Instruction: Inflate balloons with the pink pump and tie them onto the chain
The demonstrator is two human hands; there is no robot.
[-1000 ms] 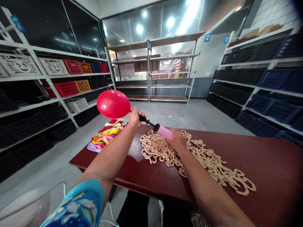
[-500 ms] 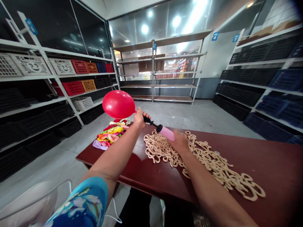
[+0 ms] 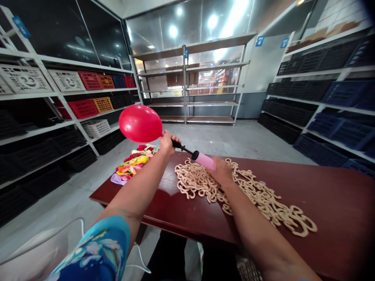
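Note:
A red inflated balloon (image 3: 140, 123) sits on the nozzle end of a pink and black hand pump (image 3: 205, 160). My left hand (image 3: 169, 143) is closed round the black nozzle end and the balloon's neck. My right hand (image 3: 221, 171) grips the pink end of the pump. Below the balloon, a pile of uninflated balloons (image 3: 136, 160) in many colours lies at the table's left end. Beige curled pieces (image 3: 193, 179) spread in a heap under and beyond my right hand and forearm.
The dark red table (image 3: 181, 212) spans the space before me. Shelves with crates (image 3: 84, 108) stand on the left, more with dark crates (image 3: 310, 91) on the right. A metal rack (image 3: 211, 104) stands at the back. A white cable hangs at lower left.
The red balloon looks somewhat larger. The black rod between the pump's two ends shows a little longer. The whole view has shifted slightly.

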